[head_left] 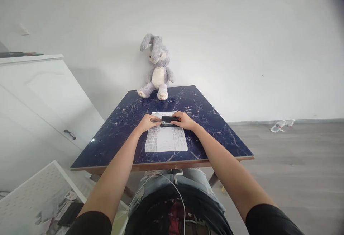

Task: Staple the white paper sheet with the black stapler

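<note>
A black stapler [169, 119] with an orange-red spot near its right end lies over the upper part of a sheet of paper [166, 143] with dark printing or writing. My right hand [185, 121] is closed round the stapler's right end. At its left end, the fingers of my left hand [149, 122] are pinched together beside the metal part. What sits between those left fingertips is too small to make out. Just past my right hand lies a small dark piece [189, 112].
The dark blue marbled table [115, 145] carries a grey plush rabbit [158, 68] at its back, against the wall. A white cabinet [34, 98] stands to the left, above an open container [61, 177] of assorted items. White shoes [279, 125] lie on the floor at right.
</note>
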Demonstrator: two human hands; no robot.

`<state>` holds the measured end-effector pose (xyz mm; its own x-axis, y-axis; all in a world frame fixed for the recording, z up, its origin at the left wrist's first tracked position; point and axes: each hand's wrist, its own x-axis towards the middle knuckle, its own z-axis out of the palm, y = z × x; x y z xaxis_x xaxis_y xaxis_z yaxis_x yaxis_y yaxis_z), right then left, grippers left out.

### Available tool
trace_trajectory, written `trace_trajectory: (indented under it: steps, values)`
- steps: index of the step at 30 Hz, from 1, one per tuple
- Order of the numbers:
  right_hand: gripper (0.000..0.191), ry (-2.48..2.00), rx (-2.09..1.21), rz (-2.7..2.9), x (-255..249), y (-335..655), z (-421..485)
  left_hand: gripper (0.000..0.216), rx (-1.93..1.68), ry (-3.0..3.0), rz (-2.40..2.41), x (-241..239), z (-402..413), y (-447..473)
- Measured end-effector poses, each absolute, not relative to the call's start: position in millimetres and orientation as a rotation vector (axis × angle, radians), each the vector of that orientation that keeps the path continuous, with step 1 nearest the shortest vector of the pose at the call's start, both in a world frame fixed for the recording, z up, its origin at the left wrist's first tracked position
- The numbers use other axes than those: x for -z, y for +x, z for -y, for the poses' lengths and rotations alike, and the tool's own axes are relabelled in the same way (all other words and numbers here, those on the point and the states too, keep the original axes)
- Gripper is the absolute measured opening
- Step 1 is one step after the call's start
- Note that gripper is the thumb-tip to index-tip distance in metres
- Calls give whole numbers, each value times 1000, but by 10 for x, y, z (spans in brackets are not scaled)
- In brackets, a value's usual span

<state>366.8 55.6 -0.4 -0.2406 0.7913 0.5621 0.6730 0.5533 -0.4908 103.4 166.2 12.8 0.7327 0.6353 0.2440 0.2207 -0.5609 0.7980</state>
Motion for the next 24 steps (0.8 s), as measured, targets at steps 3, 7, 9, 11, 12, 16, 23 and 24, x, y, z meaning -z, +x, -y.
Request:
trace_trajectory:
  steps: [3,7,9,11,12,16,23,24]
  values:
    - [25,-1174,-174,1979,13,3676,-564,28,-650,2123,-671,-123,-1666,1034]
    - [25,-1163,-167,2006,15,3688,-565,27,-602,2180,-672,-130,-1685,1029]
    - [26,-1169,-172,2014,8,3691,-560,27,-588,2199,-661,-134,-1692,1030]
    - [26,-1179,-178,2010,1,3690,-555,25,-587,2216,-652,-135,-1694,1032]
    - [26,-1183,-185,2007,-2,3686,-552,25,-585,2230,-648,-136,-1693,1032]
    - [31,-1196,-245,2000,-3,3665,-551,26,-584,2325,-634,-150,-1690,995]
    - [28,-1199,-312,1823,-34,3761,-524,34,-479,2321,-578,-179,-1768,869]
    - [30,-1175,-330,1802,-49,3777,-513,35,-481,2283,-553,-177,-1771,876]
